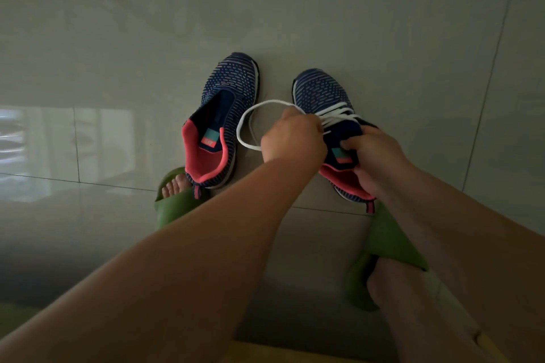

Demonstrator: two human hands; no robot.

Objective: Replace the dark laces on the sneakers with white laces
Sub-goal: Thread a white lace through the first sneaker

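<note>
No text, brand, or number can be read. The left sneaker [219,124] has a small teal and coral label [210,138] on its insole with faint marks too blurred to make out. The right sneaker [330,115] has a similar insole label [342,155], partly hidden and unreadable.

Knit cloth, cord, glossy tile.

Both sneakers, left [228,103] and right [323,91], have ribbed knit fabric uppers, matt, with smooth pink lining at the collar. White lace [250,118] looks like woven cord, matt. Green slippers [174,203] look like smooth moulded foam or rubber. Floor tiles [88,141] are polished and reflective.
</note>
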